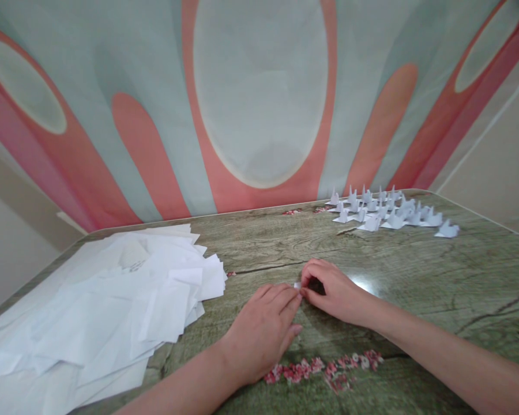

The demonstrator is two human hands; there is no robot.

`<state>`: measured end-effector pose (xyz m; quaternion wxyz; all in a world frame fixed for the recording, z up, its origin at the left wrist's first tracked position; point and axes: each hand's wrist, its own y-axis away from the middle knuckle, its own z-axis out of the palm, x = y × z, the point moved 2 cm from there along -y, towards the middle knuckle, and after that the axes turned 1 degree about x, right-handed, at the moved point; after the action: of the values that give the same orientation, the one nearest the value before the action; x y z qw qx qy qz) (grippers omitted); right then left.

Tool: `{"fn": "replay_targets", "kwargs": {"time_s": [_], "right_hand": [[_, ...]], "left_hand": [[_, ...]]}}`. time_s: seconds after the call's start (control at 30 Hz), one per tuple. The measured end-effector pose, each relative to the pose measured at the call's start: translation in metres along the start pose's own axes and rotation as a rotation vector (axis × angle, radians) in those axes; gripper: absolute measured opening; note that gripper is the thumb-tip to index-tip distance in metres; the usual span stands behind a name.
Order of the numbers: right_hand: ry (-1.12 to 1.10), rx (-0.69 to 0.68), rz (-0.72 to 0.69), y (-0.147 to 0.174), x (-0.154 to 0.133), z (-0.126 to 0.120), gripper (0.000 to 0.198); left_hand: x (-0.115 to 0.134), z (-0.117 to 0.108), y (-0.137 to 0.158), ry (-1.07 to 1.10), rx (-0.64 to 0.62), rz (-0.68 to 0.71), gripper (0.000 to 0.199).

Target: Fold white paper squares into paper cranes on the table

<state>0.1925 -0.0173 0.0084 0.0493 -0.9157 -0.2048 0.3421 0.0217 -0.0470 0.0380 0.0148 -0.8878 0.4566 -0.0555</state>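
A small folded piece of white paper (297, 285) shows between my two hands, mostly hidden by the fingers. My left hand (266, 325) lies flat on the table with its fingers stretched out, the tips over the paper's near side. With thumb and forefinger curled into a ring, my right hand (331, 291) pinches the paper at its right edge. Far to the right stand several white folded paper cranes (395, 218), grouped in loose rows. To the left spreads a big heap of loose white paper sheets (112, 305), beside my left forearm.
The wood-patterned table (251, 245) has pink flower prints (298, 370) near its front. Behind it rises a wall covering (259, 199) in red and pale green. One crane (447, 229) stands apart at the right end of the group.
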Motion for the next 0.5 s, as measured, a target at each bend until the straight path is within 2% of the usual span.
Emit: {"fn": "replay_targets", "kwargs": {"time_s": [0.5], "right_hand": [[0.097,0.020,0.121,0.0046,0.0030,0.0035,0.013]], "left_hand": [[0.0001,-0.0026,-0.0029,-0.023,0.038,0.020,0.035]]}}
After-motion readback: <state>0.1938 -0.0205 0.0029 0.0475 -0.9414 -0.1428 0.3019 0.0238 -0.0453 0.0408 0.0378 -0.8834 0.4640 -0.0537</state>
